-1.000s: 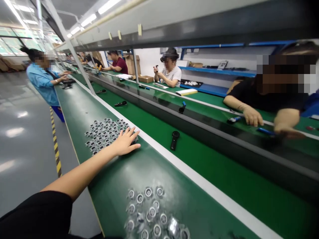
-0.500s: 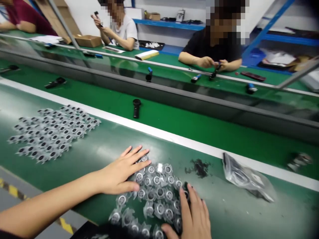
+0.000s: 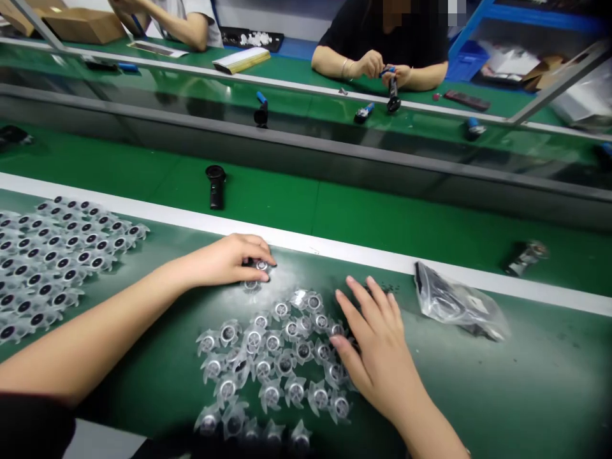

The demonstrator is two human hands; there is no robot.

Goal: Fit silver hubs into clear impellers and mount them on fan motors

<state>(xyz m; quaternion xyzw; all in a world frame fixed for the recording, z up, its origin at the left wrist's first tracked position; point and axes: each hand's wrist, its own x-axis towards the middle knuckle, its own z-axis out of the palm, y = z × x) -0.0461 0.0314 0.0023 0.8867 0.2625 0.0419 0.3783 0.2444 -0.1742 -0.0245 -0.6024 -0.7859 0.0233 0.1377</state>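
We're holding a light, brittle-looking finned plastic disc (image 3: pixel 261 265) by its edge under our curled left hand (image 3: pixel 224 261), our right hand (image 3: pixel 377 347) resting with fingers spread open beside the loose pile of discs (image 3: pixel 275 363) on the green belt (image 3: pixel 535 382)

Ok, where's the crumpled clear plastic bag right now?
In the head view, the crumpled clear plastic bag lies on the green belt by its white edge strip, right of the person's right hand and the scattered translucent finned parts.
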